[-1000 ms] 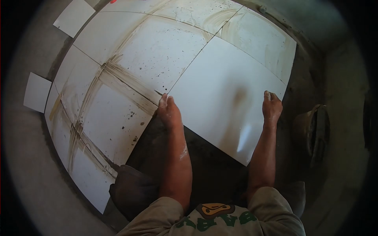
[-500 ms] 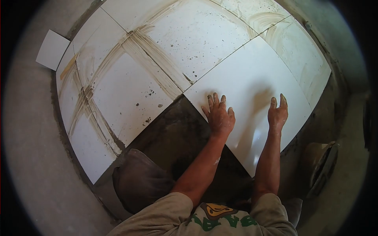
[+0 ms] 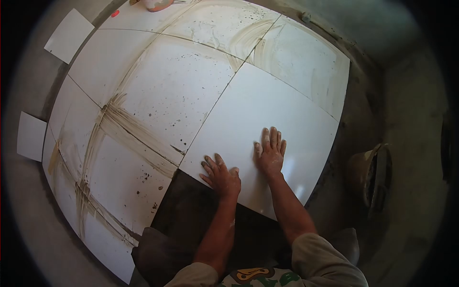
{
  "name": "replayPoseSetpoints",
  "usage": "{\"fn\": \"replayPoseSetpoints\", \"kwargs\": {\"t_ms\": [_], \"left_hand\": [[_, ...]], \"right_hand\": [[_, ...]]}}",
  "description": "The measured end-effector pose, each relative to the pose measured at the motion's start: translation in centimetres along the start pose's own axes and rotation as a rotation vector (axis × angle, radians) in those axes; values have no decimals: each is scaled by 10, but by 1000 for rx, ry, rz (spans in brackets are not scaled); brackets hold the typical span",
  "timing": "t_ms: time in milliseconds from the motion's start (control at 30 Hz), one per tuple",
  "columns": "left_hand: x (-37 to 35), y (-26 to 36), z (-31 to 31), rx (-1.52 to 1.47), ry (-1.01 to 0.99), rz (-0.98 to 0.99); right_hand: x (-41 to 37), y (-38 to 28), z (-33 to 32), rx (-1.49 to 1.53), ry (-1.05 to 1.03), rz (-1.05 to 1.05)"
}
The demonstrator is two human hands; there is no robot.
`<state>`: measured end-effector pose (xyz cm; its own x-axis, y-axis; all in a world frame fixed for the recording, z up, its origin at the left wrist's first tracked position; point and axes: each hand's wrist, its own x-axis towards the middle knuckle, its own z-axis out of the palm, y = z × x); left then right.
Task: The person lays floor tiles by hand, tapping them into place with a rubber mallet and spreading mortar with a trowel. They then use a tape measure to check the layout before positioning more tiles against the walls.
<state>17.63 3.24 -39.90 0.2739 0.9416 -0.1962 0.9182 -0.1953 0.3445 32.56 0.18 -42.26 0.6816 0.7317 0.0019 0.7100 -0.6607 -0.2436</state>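
Note:
A large clean white floor tile (image 3: 267, 103) lies in front of me, its left and far edges against neighbouring tiles. My left hand (image 3: 222, 177) rests on its near left part with fingers spread. Flat on the middle of the same tile is my right hand (image 3: 271, 153), fingers stretched forward. Neither hand holds anything. To the left, a mortar-smeared tile (image 3: 129, 172) has grey-brown streaks along its joints and dark specks. Dark bare floor (image 3: 189, 201) shows below the clean tile's near edge.
A bucket (image 3: 363, 174) stands at the right by the wall. Two loose white tile pieces, one upper (image 3: 69, 36) and one lower (image 3: 31, 136), are by the left wall. At the top are a reddish container (image 3: 157, 4) and a small red object (image 3: 115, 13).
My view has turned and shifted, bringing the far tiles and red objects into sight. My right hand, previously above the tile, has come down flat on it. My left hand stays at the tile's left side.

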Motion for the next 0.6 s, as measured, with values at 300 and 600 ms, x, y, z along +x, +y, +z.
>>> {"fn": "replayPoseSetpoints", "kwargs": {"t_ms": [300,600], "left_hand": [[3,52,-34,39,-282,232],[9,58,-36,42,-425,205]], "right_hand": [[23,50,-98,18,-545,-89],[-60,111,-310,-293,-446,198]]}}
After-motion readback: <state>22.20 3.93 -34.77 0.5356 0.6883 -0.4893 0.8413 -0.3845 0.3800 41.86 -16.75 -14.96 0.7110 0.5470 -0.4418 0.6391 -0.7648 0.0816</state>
